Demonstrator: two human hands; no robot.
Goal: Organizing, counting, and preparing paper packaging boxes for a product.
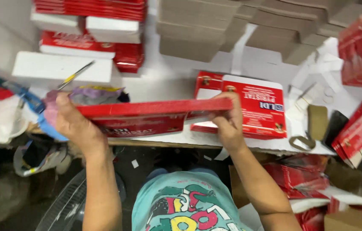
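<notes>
Head view: both hands, left hand (75,125) and right hand (228,122), clasp a flat glossy red carton (151,112).

Bright, even light; motion-blurred edges

A white-topped worktable (168,81) is carrying stacks of red cartons (99,8), flat brown cardboard blanks (198,30), white slabs (57,68), a flattened red carton (258,107), a yellow-handled tool (75,75) and cardboard scraps (318,122).

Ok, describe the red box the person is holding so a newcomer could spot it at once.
At the near edge of the white table, both hands grip a long red carton by its ends. Unlike the flat red blanks lying nearby, it is lifted and folded.
</notes>
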